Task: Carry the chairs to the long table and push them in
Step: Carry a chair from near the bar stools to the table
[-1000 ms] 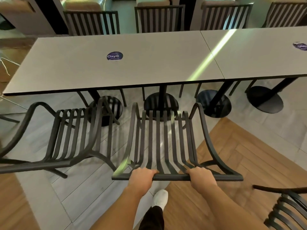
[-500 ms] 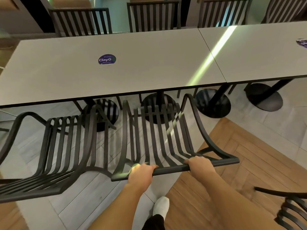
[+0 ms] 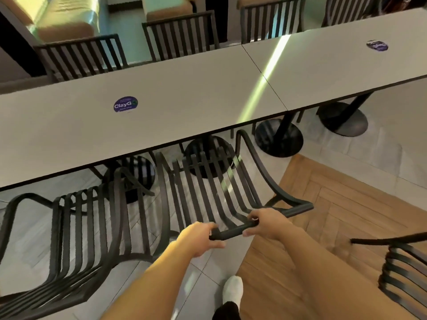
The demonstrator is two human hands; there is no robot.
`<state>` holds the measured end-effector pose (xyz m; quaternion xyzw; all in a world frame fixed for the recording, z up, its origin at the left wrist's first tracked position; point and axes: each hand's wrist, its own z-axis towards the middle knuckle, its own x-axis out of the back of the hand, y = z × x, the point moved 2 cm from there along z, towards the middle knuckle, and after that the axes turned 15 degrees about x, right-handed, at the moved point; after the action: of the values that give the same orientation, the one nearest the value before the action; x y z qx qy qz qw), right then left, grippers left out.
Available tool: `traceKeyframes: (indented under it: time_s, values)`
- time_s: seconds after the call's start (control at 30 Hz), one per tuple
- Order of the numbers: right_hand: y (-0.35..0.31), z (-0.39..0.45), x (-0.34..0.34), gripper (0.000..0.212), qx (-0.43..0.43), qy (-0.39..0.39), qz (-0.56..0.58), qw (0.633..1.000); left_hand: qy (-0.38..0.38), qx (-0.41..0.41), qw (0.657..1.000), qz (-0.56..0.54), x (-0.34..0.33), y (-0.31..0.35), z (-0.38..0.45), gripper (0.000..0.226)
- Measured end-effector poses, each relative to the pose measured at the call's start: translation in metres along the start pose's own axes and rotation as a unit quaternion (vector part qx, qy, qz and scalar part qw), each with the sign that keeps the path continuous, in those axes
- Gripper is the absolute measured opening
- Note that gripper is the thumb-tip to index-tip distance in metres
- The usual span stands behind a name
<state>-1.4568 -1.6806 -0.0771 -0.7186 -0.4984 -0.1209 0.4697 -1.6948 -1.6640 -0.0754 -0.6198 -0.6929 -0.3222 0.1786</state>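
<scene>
A black slatted chair (image 3: 208, 188) stands in front of me, its seat front and armrest tips just under the near edge of the long grey table (image 3: 184, 88). My left hand (image 3: 199, 237) is wrapped around the left end of the chair's top back rail. My right hand (image 3: 269, 224) holds the same rail a little further right. A second matching chair (image 3: 87, 229) stands close beside it on the left, also facing the table, with its front near the table edge.
A third black chair (image 3: 406, 273) shows at the lower right on the wooden floor. Several chairs (image 3: 180, 35) line the table's far side. Round black pedestal bases (image 3: 279, 137) stand under the table. My white shoe (image 3: 233, 289) is behind the held chair.
The held chair has slid forward, and its front and armrests have gone under the table's edge. Both hands stayed on the top rail. My view has swung left and tilted.
</scene>
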Motion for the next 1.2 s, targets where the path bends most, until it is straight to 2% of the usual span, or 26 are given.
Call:
traceKeyframes:
  time_s: [0.03,0.13,0.27,0.5,0.83,1.03,1.2]
  values:
    - [0.002,-0.006,0.005,0.047,-0.005,0.03,0.035,0.999,0.019,-0.015,1.0,0.011,0.008,0.01,0.001,0.058]
    - [0.011,-0.027,0.021,0.023,-0.016,0.129,0.104,0.986,0.06,-0.056,0.996,0.042,0.025,0.046,0.003,0.041]
    - [0.032,-0.072,0.037,0.018,-0.079,0.228,0.085,0.967,0.071,-0.124,0.985,0.092,0.023,0.104,0.0,0.033]
    - [0.099,-0.183,0.024,0.019,-0.211,0.219,0.058,0.951,0.06,-0.232,0.953,0.186,-0.014,0.211,-0.027,0.038]
    - [0.185,-0.364,-0.056,0.021,-0.391,0.284,0.108,0.869,0.023,-0.348,0.892,0.287,-0.127,0.336,-0.093,0.037]
    - [0.211,-0.479,-0.103,0.018,-0.427,0.299,0.14,0.842,0.012,-0.393,0.874,0.287,-0.216,0.394,-0.154,0.03]
    - [0.24,-0.574,-0.15,0.016,-0.43,0.323,0.137,0.832,0.006,-0.402,0.874,0.273,-0.3,0.43,-0.206,0.024]
